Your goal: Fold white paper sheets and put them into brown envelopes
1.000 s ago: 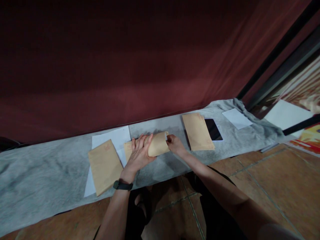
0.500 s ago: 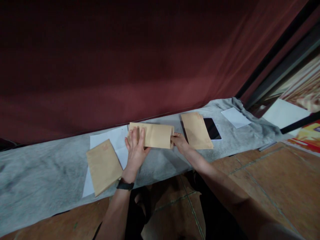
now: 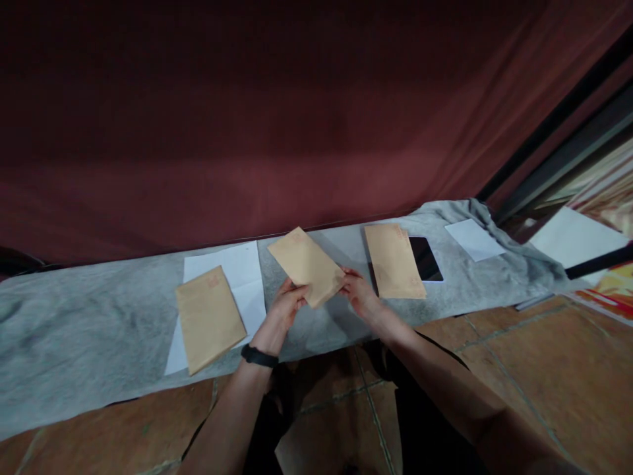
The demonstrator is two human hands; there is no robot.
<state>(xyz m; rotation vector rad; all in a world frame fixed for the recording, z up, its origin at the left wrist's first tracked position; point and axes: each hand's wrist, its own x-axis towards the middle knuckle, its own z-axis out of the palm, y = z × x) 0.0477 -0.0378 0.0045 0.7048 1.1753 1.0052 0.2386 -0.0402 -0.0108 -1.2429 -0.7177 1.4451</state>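
Note:
A tan paper envelope (image 3: pixel 307 265) with faint red print is held tilted above the grey cloth, between my two hands. My left hand (image 3: pixel 287 303) pinches its lower left edge, thumb on top. At its right corner my right hand (image 3: pixel 357 290) grips with closed fingers. To the left, another tan envelope (image 3: pixel 210 320), perhaps more than one, lies on white paper sheets (image 3: pixel 240 277). Right of my hands is a small stack of tan envelopes (image 3: pixel 394 260), partly covering a dark-screened phone or tablet (image 3: pixel 426 258).
A grey cloth (image 3: pixel 99 330) covers the long narrow surface, with a white paper (image 3: pixel 475 239) near its right end. Dark red fabric (image 3: pixel 247 165) rises behind it. Below are brown floor tiles (image 3: pixel 519 356); a dark bar (image 3: pixel 598 264) juts in at the right.
The envelope was lying sideways under my spread left hand; now it is turned, lifted and gripped from both sides. My left hand has moved to its lower edge. The view has shifted slightly.

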